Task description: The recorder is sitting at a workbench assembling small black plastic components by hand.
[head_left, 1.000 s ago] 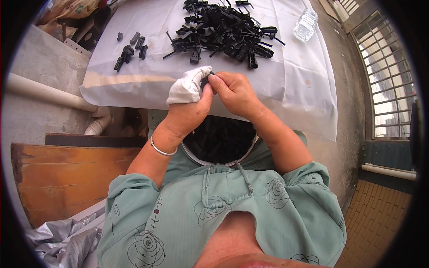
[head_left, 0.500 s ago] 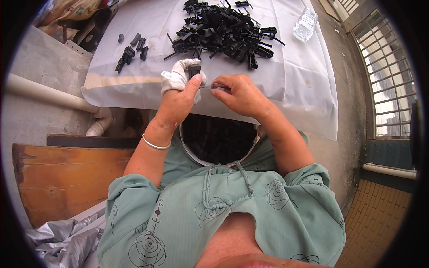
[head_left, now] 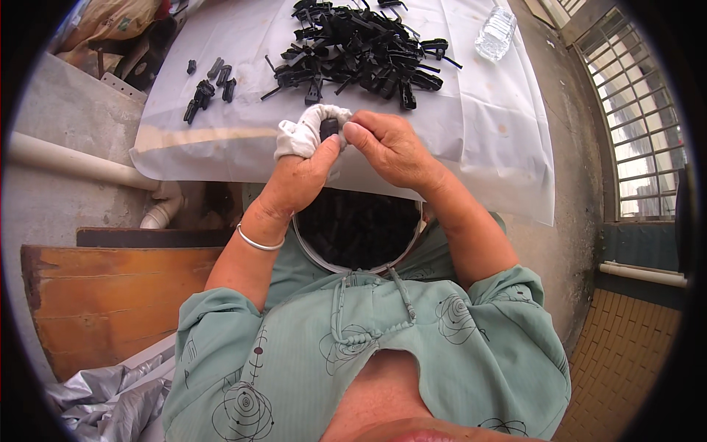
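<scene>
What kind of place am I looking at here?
Probably a home balcony or yard used for piecework: bare concrete floor, barred window, and a cloth-covered table heaped with black plastic parts.

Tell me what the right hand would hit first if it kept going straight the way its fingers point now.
The right hand points left, so it would first meet the small black part pinched in the cloth-wrapped left hand; they look nearly touching, though depth is unclear.

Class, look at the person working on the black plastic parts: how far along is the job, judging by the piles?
Done, it seems: a small group of black plastic pieces set apart on the white sheet, perhaps also the dark parts filling the round basin in the lap. In hand: left hand, fingers cloth-wrapped, and right hand pinch one black piece. Left: the large tangled black pile.
</scene>
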`<act>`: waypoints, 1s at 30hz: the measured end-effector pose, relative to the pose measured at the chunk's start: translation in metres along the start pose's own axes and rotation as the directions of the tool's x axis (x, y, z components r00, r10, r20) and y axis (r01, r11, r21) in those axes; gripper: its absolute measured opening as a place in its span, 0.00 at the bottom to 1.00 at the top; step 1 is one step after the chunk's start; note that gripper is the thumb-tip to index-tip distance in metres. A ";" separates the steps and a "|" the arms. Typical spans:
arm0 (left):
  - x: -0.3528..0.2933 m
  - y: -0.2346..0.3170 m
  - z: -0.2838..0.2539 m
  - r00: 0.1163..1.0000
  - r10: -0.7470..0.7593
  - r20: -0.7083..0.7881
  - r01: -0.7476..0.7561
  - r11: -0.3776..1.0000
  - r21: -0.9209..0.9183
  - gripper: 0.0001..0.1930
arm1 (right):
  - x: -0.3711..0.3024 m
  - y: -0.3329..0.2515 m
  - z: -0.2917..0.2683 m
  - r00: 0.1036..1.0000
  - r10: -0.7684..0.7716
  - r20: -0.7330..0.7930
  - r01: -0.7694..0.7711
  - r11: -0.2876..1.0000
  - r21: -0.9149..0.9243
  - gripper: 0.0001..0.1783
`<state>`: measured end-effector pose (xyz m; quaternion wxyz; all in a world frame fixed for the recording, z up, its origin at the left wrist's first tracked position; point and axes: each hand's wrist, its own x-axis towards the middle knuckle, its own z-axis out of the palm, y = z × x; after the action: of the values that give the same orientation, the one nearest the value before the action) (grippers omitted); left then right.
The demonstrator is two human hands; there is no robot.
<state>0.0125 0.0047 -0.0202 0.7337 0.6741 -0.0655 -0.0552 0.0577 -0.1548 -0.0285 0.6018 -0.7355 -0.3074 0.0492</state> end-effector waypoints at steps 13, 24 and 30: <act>0.001 -0.001 0.004 0.938 0.347 0.010 -0.295 0.779 0.553 0.13 | -0.002 0.003 0.007 0.997 0.060 0.054 -0.065 0.994 0.089 0.16; 0.021 0.004 -0.087 0.797 0.603 -0.030 -0.134 0.225 0.965 0.21 | -0.001 0.015 -0.053 0.922 -0.039 -0.384 -0.307 0.528 -0.792 0.19; 0.016 0.007 -0.011 0.848 0.529 -0.034 -0.440 0.738 0.511 0.12 | -0.001 -0.005 -0.060 0.806 -0.188 -0.562 -0.237 0.767 -0.597 0.13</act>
<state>0.0302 0.0132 -0.0138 0.5322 0.7972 -0.1854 0.2164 0.0817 -0.2065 -0.0082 0.3776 -0.8772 -0.0918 -0.2819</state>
